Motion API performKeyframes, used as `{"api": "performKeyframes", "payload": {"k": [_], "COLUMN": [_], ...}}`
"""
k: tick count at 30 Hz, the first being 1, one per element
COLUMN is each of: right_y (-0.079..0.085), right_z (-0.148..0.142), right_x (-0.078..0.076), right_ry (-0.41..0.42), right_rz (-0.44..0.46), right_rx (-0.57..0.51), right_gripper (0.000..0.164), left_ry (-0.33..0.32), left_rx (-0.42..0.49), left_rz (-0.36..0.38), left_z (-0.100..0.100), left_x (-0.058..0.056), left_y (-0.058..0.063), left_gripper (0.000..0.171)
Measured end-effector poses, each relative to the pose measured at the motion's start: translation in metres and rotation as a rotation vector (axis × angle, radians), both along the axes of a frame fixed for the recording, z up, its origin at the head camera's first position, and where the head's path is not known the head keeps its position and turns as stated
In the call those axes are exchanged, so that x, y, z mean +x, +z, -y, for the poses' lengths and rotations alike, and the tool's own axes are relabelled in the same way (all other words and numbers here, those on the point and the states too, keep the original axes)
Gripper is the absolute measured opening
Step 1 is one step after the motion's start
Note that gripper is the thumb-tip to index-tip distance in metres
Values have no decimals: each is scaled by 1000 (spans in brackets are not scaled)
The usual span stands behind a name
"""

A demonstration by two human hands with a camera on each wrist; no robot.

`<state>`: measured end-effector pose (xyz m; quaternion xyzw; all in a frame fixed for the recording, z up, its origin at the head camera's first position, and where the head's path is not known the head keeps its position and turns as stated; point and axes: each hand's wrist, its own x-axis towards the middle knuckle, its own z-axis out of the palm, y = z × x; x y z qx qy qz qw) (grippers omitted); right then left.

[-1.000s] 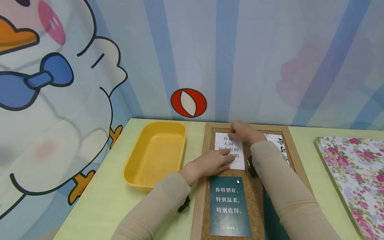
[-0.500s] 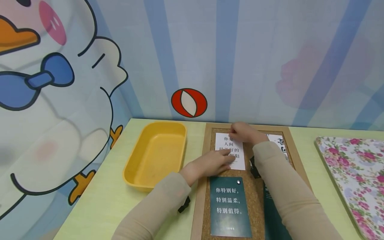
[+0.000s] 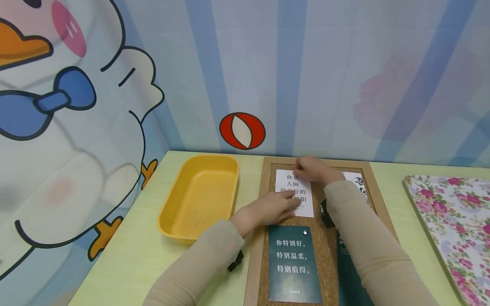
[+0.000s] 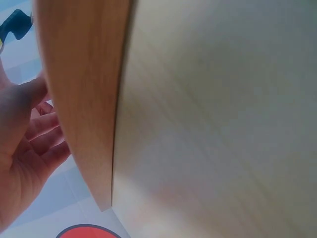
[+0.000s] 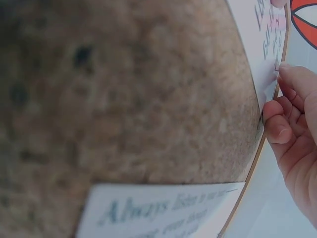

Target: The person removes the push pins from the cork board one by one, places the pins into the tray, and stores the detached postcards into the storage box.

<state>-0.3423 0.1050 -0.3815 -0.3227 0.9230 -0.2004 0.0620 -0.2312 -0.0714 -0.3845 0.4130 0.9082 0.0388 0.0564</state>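
A white card with dark characters [image 3: 283, 199] lies at the upper left of a wood-framed cork board [image 3: 325, 272]. On the card's lower part rest the loosely extended fingers of my left hand [image 3: 264, 209]. At its upper right corner is my right hand [image 3: 311, 168], fingers curled. In the right wrist view the right thumb and fingers [image 5: 296, 84] come together right at the card's edge; I cannot tell what small thing they pinch. Directly below is a dark green card [image 3: 292, 280] with white characters, a round silver pin [image 3: 305, 232] at its upper right corner.
Another white card [image 3: 356, 180] sits at the board's back right, partly behind the right sleeve. A second dark green card [image 3: 350, 276] shows under that sleeve. Left of the board stands a yellow tray [image 3: 168, 223]; a floral-patterned board [image 3: 455, 229] lies on the right.
Both hands stay at the white card in nearly the same place. The right forearm has shifted slightly to the right, and the whole view has drifted a little.
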Motion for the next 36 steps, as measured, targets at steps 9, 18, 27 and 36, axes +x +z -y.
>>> {"api": "performKeyframes", "payload": {"k": [9, 18, 27, 36], "right_y": [3, 3, 10, 26], "right_z": [-1, -5, -8, -16], "right_x": [5, 8, 10, 17], "right_ry": [6, 20, 44, 118], "right_rz": [23, -9, -66, -178], "right_rx": [-22, -37, -66, -89], "right_gripper": [15, 14, 10, 6], "left_ry": [-5, -8, -5, -12], "left_rx": [-1, 0, -3, 2], "left_rz": [1, -5, -3, -11], "left_z": [0, 0, 0, 1], "left_x": [2, 2, 2, 2], "left_y": [-1, -1, 0, 1], "left_gripper": [40, 40, 41, 40]}}
